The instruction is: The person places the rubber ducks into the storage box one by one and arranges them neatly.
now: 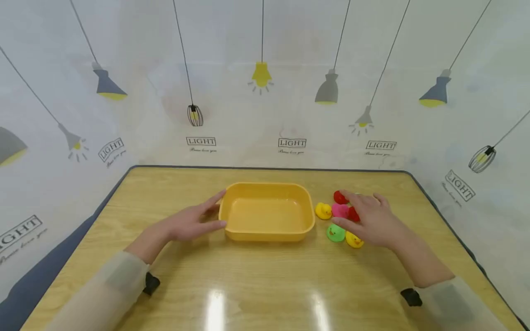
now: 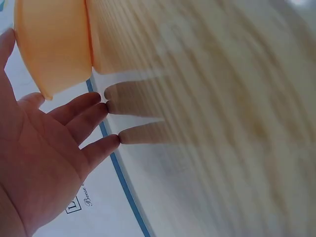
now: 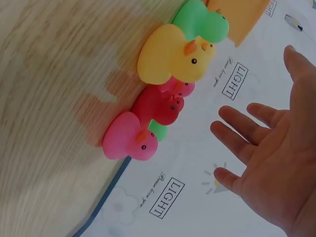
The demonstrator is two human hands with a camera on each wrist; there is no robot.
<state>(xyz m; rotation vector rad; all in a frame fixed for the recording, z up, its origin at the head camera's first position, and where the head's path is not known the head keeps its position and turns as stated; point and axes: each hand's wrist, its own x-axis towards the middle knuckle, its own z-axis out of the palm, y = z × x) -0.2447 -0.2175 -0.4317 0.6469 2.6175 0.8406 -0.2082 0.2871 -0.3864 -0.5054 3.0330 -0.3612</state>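
Observation:
A yellow-orange plastic tray sits on the wooden table. At its left end is my left hand, fingers spread, thumb and index at the rim; the left wrist view shows its other fingertips by the tabletop. Over a cluster of rubber ducks right of the tray hovers my right hand, fingers extended, holding nothing. The ducks include a yellow duck, a green duck, a pink duck and a red duck. In the head view the right hand partly hides several of them.
Bare wooden tabletop lies in front of the tray. Walls printed with lamps and "LIGHT" labels enclose the table's back and sides. A dark strip edges the table.

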